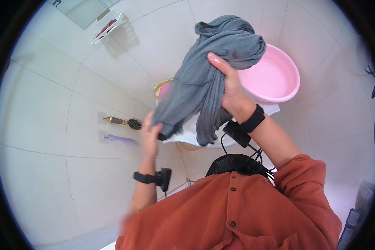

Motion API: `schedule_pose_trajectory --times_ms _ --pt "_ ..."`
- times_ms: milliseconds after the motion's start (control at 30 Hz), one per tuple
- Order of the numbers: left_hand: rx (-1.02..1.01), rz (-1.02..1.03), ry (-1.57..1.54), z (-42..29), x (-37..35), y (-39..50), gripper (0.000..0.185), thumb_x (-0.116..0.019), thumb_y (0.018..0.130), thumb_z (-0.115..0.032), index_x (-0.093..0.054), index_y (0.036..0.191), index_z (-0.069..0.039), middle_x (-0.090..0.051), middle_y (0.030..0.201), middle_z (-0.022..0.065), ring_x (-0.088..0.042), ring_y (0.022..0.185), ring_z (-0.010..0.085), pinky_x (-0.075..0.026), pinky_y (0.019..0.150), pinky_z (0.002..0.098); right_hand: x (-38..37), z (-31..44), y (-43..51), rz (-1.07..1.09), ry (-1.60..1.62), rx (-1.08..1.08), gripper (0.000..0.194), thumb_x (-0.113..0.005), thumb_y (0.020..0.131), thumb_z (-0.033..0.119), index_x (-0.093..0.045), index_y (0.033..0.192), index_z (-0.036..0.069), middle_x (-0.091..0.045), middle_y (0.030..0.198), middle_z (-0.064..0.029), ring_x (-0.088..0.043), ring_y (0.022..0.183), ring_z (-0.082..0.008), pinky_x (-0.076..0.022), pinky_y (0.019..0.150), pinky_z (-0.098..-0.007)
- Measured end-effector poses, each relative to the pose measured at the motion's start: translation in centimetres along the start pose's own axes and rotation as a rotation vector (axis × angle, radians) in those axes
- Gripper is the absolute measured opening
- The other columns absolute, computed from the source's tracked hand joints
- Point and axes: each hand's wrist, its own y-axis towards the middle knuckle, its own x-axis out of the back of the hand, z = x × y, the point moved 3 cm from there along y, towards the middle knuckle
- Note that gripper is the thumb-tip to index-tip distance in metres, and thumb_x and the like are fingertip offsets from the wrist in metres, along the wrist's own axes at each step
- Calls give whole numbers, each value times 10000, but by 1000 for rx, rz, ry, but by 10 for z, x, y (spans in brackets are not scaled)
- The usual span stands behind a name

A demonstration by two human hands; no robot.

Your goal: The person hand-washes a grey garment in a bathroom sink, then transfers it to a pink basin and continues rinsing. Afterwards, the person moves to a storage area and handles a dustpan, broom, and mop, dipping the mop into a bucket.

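Observation:
A bunched grey cloth garment (200, 68) hangs between my two hands above a white washbasin (190, 126). My right hand (229, 79) grips it near the middle, thumb on top, with a loose end dangling below. At the garment's lower left end, my left hand (150, 134) holds the edge and is blurred. The upper bundle of the garment overlaps the rim of a pink plastic basin (275, 75). The inside of the washbasin is mostly hidden behind the cloth.
On the tiled wall at left hang a hairbrush (125, 122) and a purple comb-like item (122, 139). A yellow-rimmed dish (158, 90) with something pink stands behind the cloth. A white wall rack (107, 28) is at upper left. Black cables (257, 153) run from my right wrist strap.

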Motion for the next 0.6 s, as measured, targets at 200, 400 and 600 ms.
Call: schedule_pose_trajectory --times_ms 200,400,600 --pt "-33 45 -816 -82 35 21 249 -533 857 -203 -579 1012 -14 -619 969 94 -576 926 188 -469 804 335 13 8 -4 113 100 -135 295 -622 826 178 -560 1050 -3 -624 993 -126 -611 896 -233 -484 860 -371" --pt "-606 -29 -149 -187 10 46 400 -581 831 -79 -433 1195 2 -506 1100 36 -464 990 130 -383 877 268 52 18 -7 73 -112 -218 370 -651 794 189 -525 1081 -8 -616 928 -108 -621 713 -200 -527 607 -313" --pt "-881 -97 -145 -281 23 94 267 -485 907 -212 -536 1069 -6 -586 968 77 -560 856 173 -464 776 289 77 -6 -14 118 -579 -144 416 -674 746 98 -503 1107 -17 -601 939 -105 -603 792 -196 -508 713 -330"
